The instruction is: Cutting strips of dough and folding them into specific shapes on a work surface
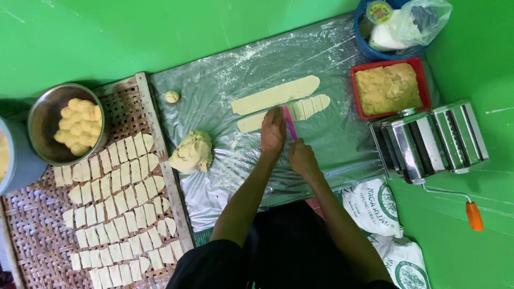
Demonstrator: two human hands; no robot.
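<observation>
Green floor [134,32] all around me, biggest thing in view. On it a clear plastic sheet [225,96], floury, where I work. To my left a woven bamboo tray [32,235] with rows of cut dough pieces [115,214]. To my right a metal pasta roller [428,142] with an orange-handled crank [474,215], standing just off the sheet. Two printed flour sacks [383,214] lie by my right knee. Blue basin [369,45] at top right with a plastic bag [415,21] in it; just below it a red tray [425,85] full of dough. Steel bowl [40,118] at the tray's upper left corner holds small dough lumps [79,126]. A large dough mound [193,152] sits on the sheet near the tray's edge, and a small dough ball [172,97] lies above it.

Two long dough strips lie side by side at the middle of the sheet: the upper strip [276,94] is whole, the lower strip [257,122] is already cut into pieces at its right end. My left hand [273,131] lies flat, fingers spread, pressing on the lower strip. My right hand [301,158] is closed round a pink cutter [290,122], its blade across the lower strip just beside the left hand. Hands are near each other, not touching.
</observation>
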